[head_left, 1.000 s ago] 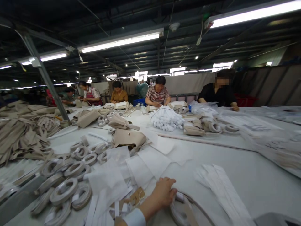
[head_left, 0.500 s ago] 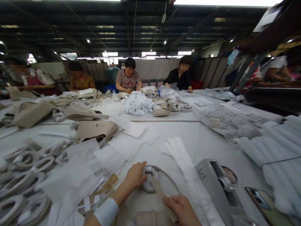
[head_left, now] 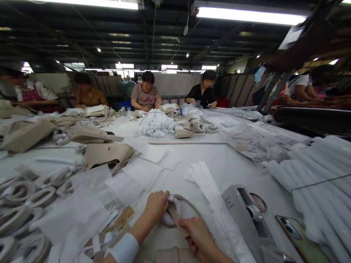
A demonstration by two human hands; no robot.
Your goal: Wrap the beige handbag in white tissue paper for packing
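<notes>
My left hand (head_left: 156,206) is closed around the far left side of a coiled beige strap (head_left: 178,207), which has clear wrapping on part of it. A flat length of the strap runs from the coil to my right hand (head_left: 197,233), pinched between thumb and fingers. A thin loop of strap arcs out to the right of the coil. Below my hands, a beige bag (head_left: 171,255) shows at the bottom edge, mostly cut off. Just right of my right hand lies a stack of long white strips (head_left: 210,191).
To the right are a grey tape dispenser (head_left: 238,212), a phone (head_left: 297,233) and bundled white tubes (head_left: 323,186). Coiled straps (head_left: 44,197), white sheets (head_left: 74,208) and a beige bag (head_left: 102,155) lie to the left. Several people sit across the table.
My right hand has moved up and left along the strap, closer to the coil. My left hand keeps its grip. The view has shifted slightly.
</notes>
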